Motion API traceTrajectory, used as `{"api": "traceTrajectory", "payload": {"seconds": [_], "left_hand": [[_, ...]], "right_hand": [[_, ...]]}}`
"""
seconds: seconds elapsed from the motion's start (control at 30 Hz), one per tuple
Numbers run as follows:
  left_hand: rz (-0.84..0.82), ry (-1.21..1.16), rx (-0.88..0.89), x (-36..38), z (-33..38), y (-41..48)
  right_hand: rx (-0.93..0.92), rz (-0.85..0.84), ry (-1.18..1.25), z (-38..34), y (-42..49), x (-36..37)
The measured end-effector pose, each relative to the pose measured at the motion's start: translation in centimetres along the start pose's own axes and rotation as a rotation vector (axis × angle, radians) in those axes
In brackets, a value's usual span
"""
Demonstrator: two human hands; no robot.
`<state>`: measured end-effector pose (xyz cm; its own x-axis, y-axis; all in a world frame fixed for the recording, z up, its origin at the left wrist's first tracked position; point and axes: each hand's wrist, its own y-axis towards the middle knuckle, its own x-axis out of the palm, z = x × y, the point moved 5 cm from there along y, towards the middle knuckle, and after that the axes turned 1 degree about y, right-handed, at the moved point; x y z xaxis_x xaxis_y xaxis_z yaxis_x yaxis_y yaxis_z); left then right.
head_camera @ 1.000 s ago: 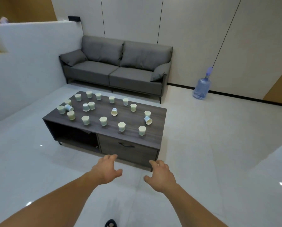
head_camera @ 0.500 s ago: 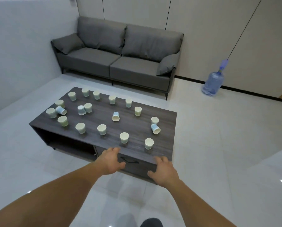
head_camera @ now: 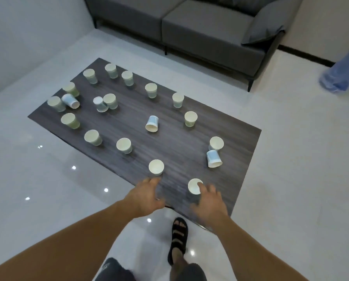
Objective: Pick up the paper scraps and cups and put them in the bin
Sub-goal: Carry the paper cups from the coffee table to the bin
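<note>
Several pale paper cups stand or lie on a dark wooden coffee table [head_camera: 181, 159]. My left hand [head_camera: 145, 196] hovers over the table's near edge, fingers apart, its fingertips just short of an upright cup [head_camera: 156, 167]. My right hand [head_camera: 207, 201] reaches the nearest upright cup [head_camera: 194, 186], fingers spread at its rim and right side, not closed on it. A tipped cup [head_camera: 213, 158] lies further right, another tipped cup [head_camera: 152, 123] near the middle. No bin and no paper scraps are in view.
A grey sofa [head_camera: 200, 27] stands behind the table. A blue water bottle [head_camera: 344, 72] sits on the floor at the right. A white wall [head_camera: 17, 37] closes the left side. My sandalled foot [head_camera: 178, 240] is on the glossy floor by the table.
I have stepped up to the table and the view tilted down. Both hands moved forward from in front of the table to over its near edge, reaching the two nearest cups.
</note>
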<state>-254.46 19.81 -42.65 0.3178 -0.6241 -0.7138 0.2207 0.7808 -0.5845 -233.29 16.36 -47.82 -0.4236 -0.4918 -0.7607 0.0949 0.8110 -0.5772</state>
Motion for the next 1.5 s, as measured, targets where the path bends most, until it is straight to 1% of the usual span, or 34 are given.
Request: {"api": "traceTrajectory", "payload": {"seconds": [0.1,0.2,0.37,0.43,0.5,0.53,0.6,0.63,0.77,0.87,1.0,1.03,1.07,1.1,1.17,1.2,1.23,1.27,1.3,1.37,1.43,1.5], "left_hand": [[-0.005,-0.061,-0.019,2.7,-0.9,4.0],[-0.039,-0.118,-0.058,6.3,-3.3,6.1],[-0.11,-0.192,-0.167,12.4,-7.8,6.9],[-0.11,-0.233,-0.197,14.0,-8.9,6.8],[-0.104,-0.27,-0.214,14.9,-9.6,6.5],[-0.099,-0.294,-0.217,15.2,-9.8,6.3],[-0.071,-0.354,-0.201,15.0,-9.8,6.0],[-0.04,-0.388,-0.182,14.5,-9.7,5.9],[0.089,-0.455,-0.077,11.8,-9.7,5.3],[0.122,-0.479,-0.059,10.0,-11.2,4.3],[0.148,-0.523,-0.133,9.1,-14.8,1.9],[0.143,-0.54,-0.163,9.3,-16.0,1.1],[0.133,-0.55,-0.201,9.6,-17.2,0.2],[0.125,-0.545,-0.245,10.1,-18.5,-0.6],[0.112,-0.526,-0.342,11.0,-21.1,-2.3],[0.102,-0.522,-0.382,11.5,-22.3,-3.1],[0.089,-0.519,-0.413,11.9,-23.5,-3.8],[0.078,-0.514,-0.436,12.2,-24.5,-4.3],[0.073,-0.517,-0.455,12.3,-25.4,-4.8],[0.093,-0.549,-0.485,12.4,-27.1,-5.4],[0.127,-0.586,-0.505,12.4,-28.8,-5.7],[0.164,-0.632,-0.537,12.5,-30.3,-6.2]], "right_hand": [[0.003,-0.02,-0.02,1.4,4.6,1.2],[0.004,-0.037,-0.056,2.1,8.7,3.4],[-0.021,-0.104,-0.166,2.2,13.3,7.5],[-0.056,-0.119,-0.258,2.2,14.3,8.4],[-0.052,-0.133,-0.28,2.1,14.5,9.1],[-0.032,-0.143,-0.228,1.7,14.3,9.4],[-0.004,-0.177,-0.032,0.2,13.3,10.1],[-0.02,-0.212,0.063,-1.1,12.6,10.3],[-0.198,-0.426,0.28,-7.6,9.2,11.6],[-0.256,-0.487,0.338,-11.4,7.8,12.2],[-0.299,-0.59,0.326,-14.4,6.8,12.9],[-0.316,-0.576,0.326,-14.9,6.8,12.8],[-0.352,-0.491,0.299,-15.3,7.2,12.3],[-0.404,-0.324,0.233,-15.7,8.1,11.4],[-0.496,0.098,0.053,-16.2,10.4,9.2],[-0.5,0.239,-0.027,-16.3,11.7,8.5],[-0.474,0.303,-0.099,-16.4,13.2,8.2],[-0.417,0.303,-0.158,-16.3,14.7,8.2],[-0.346,0.264,-0.192,-16.0,16.3,8.5],[-0.231,0.141,-0.205,-15.2,18.9,9.5],[-0.169,-0.005,-0.238,-14.8,20.6,11.0],[-0.153,-0.092,-0.31,-15.1,20.4,12.7]]}}
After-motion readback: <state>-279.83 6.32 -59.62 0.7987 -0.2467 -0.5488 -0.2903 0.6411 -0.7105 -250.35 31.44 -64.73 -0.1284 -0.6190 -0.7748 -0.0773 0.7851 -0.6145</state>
